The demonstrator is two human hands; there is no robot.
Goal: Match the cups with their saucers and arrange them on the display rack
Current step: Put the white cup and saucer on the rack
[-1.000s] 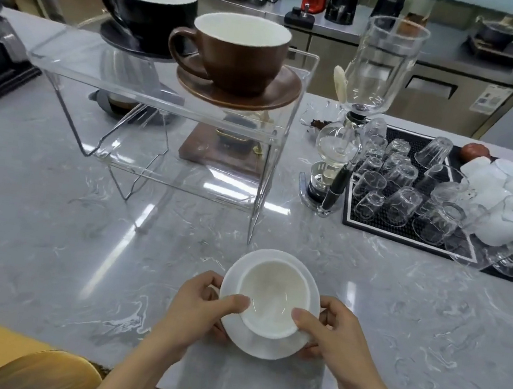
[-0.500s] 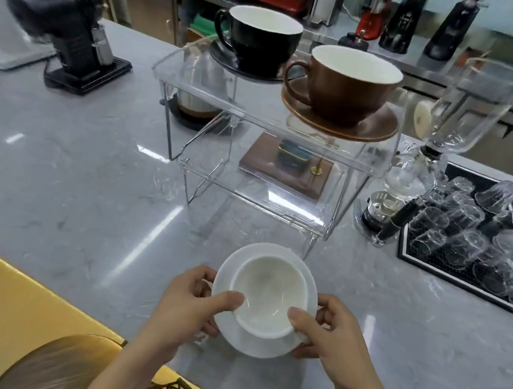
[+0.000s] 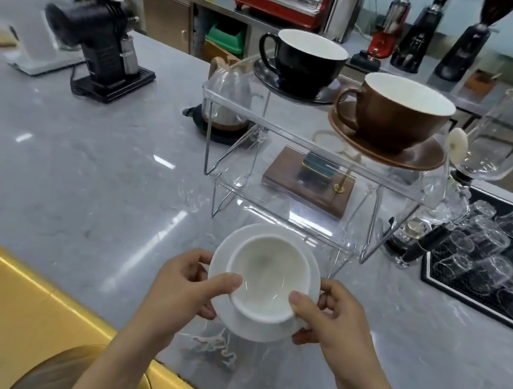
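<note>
A white cup (image 3: 264,278) sits on a white saucer (image 3: 261,331), held above the grey counter. My left hand (image 3: 184,287) grips the saucer's left edge, its thumb on the cup's rim. My right hand (image 3: 329,318) grips the right edge the same way. Beyond them stands a clear acrylic display rack (image 3: 291,133). On its top shelf a black cup (image 3: 302,59) rests on a black saucer (image 3: 265,79), and a brown cup (image 3: 400,112) on a brown saucer (image 3: 420,159). The rack's lower shelf holds no cup.
A black grinder (image 3: 105,38) stands at the left. A glass siphon brewer (image 3: 493,156) and a black mat (image 3: 435,281) with several upturned glasses are at the right. A kettle (image 3: 225,103) and a wooden stand (image 3: 309,185) sit behind the rack. A yellow ledge (image 3: 1,289) runs along the near edge.
The view has swung left and closer to the rack. Both hands have kept their grip on the white cup and saucer, which now sit lifted nearer the rack's front.
</note>
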